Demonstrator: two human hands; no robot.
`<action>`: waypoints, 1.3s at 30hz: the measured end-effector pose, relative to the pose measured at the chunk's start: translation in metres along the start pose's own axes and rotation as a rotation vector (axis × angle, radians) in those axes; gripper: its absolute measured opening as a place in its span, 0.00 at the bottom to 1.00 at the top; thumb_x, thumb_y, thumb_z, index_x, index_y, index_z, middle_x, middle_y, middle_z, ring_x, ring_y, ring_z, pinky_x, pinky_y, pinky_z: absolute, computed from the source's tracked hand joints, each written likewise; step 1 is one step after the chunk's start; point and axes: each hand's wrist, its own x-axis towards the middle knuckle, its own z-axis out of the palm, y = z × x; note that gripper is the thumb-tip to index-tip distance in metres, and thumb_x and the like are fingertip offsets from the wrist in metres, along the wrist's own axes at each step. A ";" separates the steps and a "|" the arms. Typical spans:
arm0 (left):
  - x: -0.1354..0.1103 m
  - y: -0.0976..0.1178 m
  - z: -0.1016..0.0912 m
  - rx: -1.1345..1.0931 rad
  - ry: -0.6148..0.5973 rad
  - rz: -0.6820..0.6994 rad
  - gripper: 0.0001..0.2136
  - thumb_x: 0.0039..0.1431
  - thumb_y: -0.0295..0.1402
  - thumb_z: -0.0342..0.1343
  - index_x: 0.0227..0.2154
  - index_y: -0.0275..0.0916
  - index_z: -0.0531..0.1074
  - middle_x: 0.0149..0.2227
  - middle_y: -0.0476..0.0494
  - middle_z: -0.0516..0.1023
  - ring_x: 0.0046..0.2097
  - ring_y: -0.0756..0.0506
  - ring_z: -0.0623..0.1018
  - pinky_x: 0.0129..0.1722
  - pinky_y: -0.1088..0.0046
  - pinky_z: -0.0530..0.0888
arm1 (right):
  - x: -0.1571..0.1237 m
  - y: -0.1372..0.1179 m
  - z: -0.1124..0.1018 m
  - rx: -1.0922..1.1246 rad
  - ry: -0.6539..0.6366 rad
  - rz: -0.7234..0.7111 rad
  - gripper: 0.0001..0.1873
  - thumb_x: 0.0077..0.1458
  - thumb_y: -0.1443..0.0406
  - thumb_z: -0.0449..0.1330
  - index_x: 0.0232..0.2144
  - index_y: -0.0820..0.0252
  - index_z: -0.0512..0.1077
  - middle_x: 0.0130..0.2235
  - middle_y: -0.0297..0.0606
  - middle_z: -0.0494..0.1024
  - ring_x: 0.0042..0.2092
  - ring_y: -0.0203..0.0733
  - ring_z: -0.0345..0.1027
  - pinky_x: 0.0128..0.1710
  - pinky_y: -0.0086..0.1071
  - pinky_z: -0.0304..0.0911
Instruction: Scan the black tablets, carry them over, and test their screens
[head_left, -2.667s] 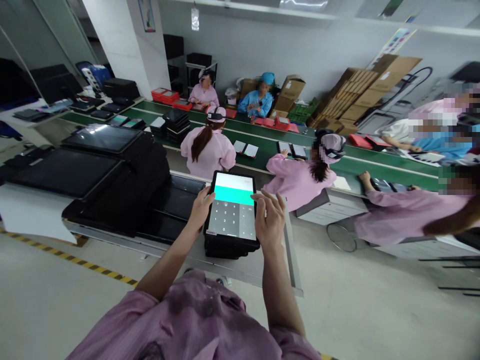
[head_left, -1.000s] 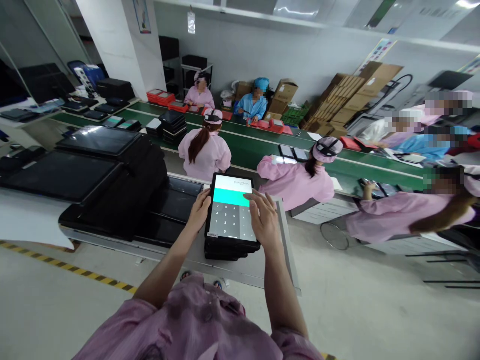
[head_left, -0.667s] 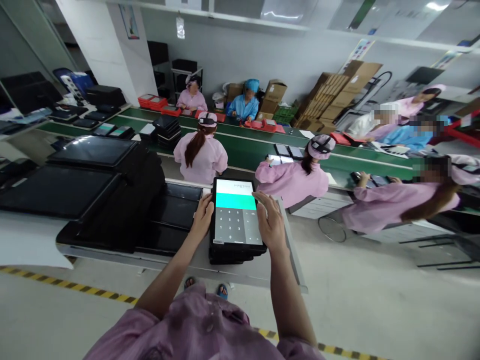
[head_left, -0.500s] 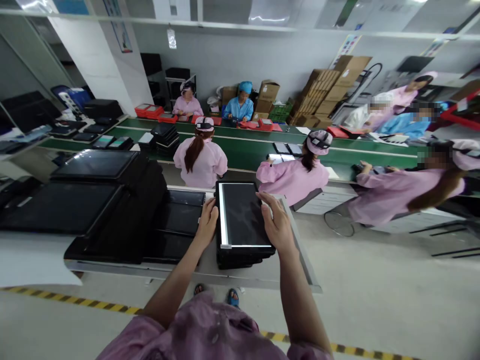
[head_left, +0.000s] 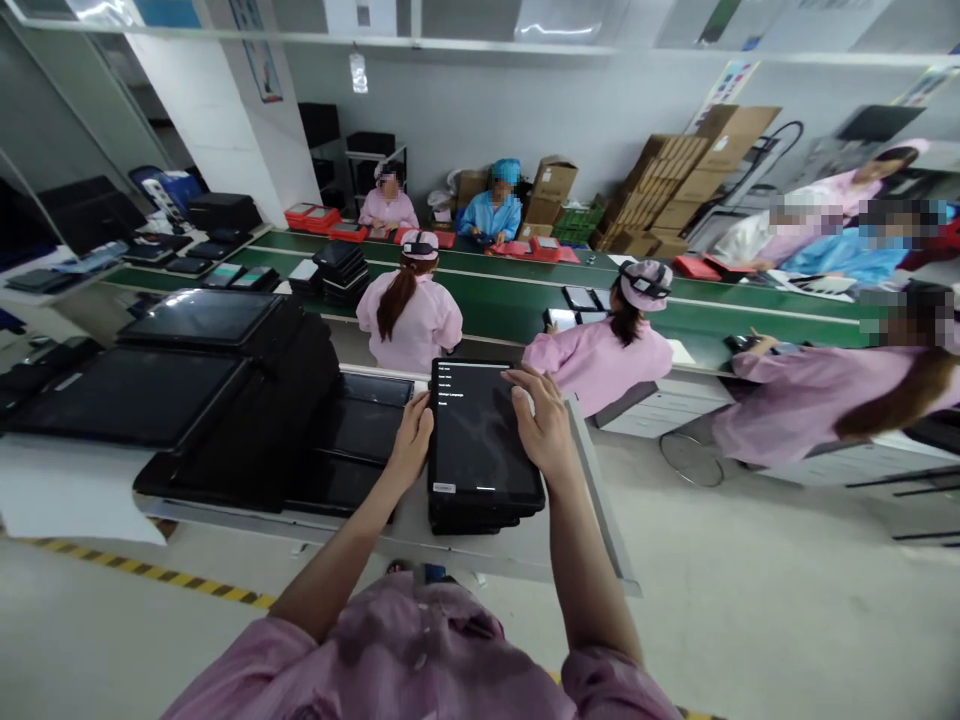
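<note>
A black tablet (head_left: 484, 440) lies on top of a short stack of black tablets (head_left: 472, 522) at the corner of the table before me. Its dark screen shows a short list of white text lines at the upper left, and a small label sits at its lower left corner. My left hand (head_left: 409, 440) grips the tablet's left edge. My right hand (head_left: 544, 420) is open over the right side, its fingers stretched toward the upper right of the screen. Whether a fingertip touches the glass, I cannot tell.
To the left stand tall stacks of large black tablets (head_left: 135, 395), with more black tablets (head_left: 367, 420) lying beside them. Beyond is a green conveyor belt (head_left: 480, 300) where several people in pink or blue work. Cardboard boxes (head_left: 667, 190) are piled at the back wall.
The tablet's screen has gone from a white border on black to a text list. My right hand has shifted its fingers inward over the screen's upper right.
</note>
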 end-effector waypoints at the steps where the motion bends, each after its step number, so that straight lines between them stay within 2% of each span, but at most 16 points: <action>1: 0.000 0.001 -0.001 -0.002 -0.005 0.002 0.29 0.74 0.60 0.53 0.63 0.45 0.79 0.70 0.35 0.75 0.74 0.37 0.71 0.79 0.52 0.62 | 0.002 0.001 0.001 0.015 -0.009 -0.003 0.26 0.81 0.48 0.46 0.57 0.51 0.79 0.60 0.43 0.86 0.73 0.54 0.69 0.79 0.64 0.54; 6: -0.005 0.008 -0.001 -0.025 0.034 -0.025 0.29 0.73 0.60 0.55 0.61 0.44 0.81 0.70 0.34 0.76 0.74 0.36 0.73 0.78 0.52 0.64 | 0.001 0.002 0.003 0.056 0.048 -0.007 0.25 0.82 0.51 0.45 0.52 0.51 0.81 0.55 0.42 0.88 0.71 0.53 0.73 0.80 0.63 0.52; 9: -0.010 0.013 0.000 -0.061 0.048 -0.045 0.30 0.72 0.60 0.56 0.63 0.43 0.80 0.71 0.35 0.75 0.74 0.36 0.72 0.79 0.54 0.63 | -0.005 0.002 0.003 0.055 0.036 -0.021 0.24 0.82 0.54 0.46 0.49 0.51 0.81 0.52 0.40 0.89 0.69 0.53 0.76 0.79 0.66 0.51; 11: -0.012 0.015 0.001 -0.092 0.066 -0.050 0.31 0.72 0.60 0.57 0.62 0.42 0.81 0.72 0.35 0.75 0.75 0.36 0.72 0.79 0.54 0.63 | -0.008 0.002 0.003 0.058 0.061 -0.024 0.21 0.81 0.55 0.48 0.51 0.52 0.80 0.53 0.41 0.89 0.68 0.53 0.77 0.79 0.67 0.52; 14: -0.017 0.019 0.004 -0.140 0.101 -0.065 0.30 0.70 0.60 0.59 0.61 0.43 0.82 0.72 0.36 0.77 0.75 0.35 0.72 0.79 0.55 0.62 | -0.012 0.003 0.005 0.098 0.164 -0.001 0.19 0.81 0.55 0.49 0.55 0.52 0.78 0.56 0.44 0.87 0.67 0.54 0.77 0.78 0.65 0.56; 19: -0.023 0.025 0.012 -0.243 0.165 -0.125 0.28 0.70 0.58 0.61 0.61 0.43 0.83 0.70 0.38 0.79 0.73 0.33 0.74 0.77 0.52 0.68 | -0.015 0.003 0.008 0.191 0.235 0.053 0.18 0.79 0.56 0.51 0.55 0.53 0.78 0.54 0.45 0.87 0.59 0.52 0.81 0.75 0.63 0.61; 26: -0.022 0.027 0.014 -0.241 0.190 -0.127 0.27 0.69 0.58 0.63 0.58 0.43 0.84 0.68 0.39 0.81 0.73 0.33 0.74 0.77 0.54 0.68 | -0.013 0.005 0.008 0.170 0.150 0.122 0.20 0.79 0.54 0.50 0.56 0.54 0.78 0.56 0.49 0.86 0.58 0.55 0.80 0.72 0.62 0.64; 32: -0.021 0.024 0.013 -0.258 0.175 -0.084 0.26 0.69 0.58 0.62 0.57 0.44 0.85 0.68 0.39 0.81 0.73 0.33 0.75 0.77 0.53 0.66 | -0.013 0.003 0.007 0.098 0.205 0.122 0.19 0.79 0.54 0.52 0.53 0.54 0.80 0.53 0.48 0.87 0.56 0.56 0.81 0.69 0.61 0.65; 39: -0.015 0.015 0.013 -0.242 0.174 -0.080 0.26 0.68 0.58 0.63 0.54 0.44 0.85 0.68 0.39 0.81 0.72 0.33 0.75 0.76 0.54 0.69 | -0.017 0.007 0.009 0.003 0.280 0.092 0.18 0.79 0.54 0.52 0.50 0.51 0.81 0.51 0.43 0.88 0.61 0.57 0.79 0.74 0.65 0.55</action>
